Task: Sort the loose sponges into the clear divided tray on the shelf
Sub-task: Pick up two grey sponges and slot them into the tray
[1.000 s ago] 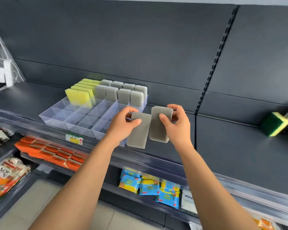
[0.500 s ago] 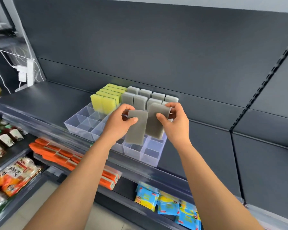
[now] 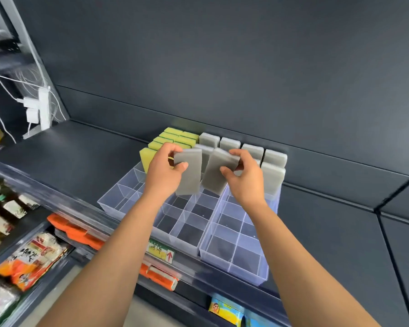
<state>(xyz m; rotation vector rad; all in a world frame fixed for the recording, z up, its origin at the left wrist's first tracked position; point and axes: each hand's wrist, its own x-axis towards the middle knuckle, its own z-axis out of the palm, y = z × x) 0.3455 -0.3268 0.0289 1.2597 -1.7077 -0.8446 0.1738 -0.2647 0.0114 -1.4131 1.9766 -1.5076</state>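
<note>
Left hand [image 3: 163, 178] grip clamped on grey sponge [image 3: 191, 178] — right hand [image 3: 246, 182] clamped on second grey sponge [image 3: 214, 175], above tray [image 3: 232, 263].

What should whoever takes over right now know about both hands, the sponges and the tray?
Left hand holds one flat grey rectangular sponge upright over the clear plastic divided tray.
Right hand holds a second grey sponge, tilted, beside it.
Done: yellow sponges stand in the back-left compartments and stored grey sponges in the back-right ones.
Left: seat both held sponges. The front compartments hold nothing yet.
</note>
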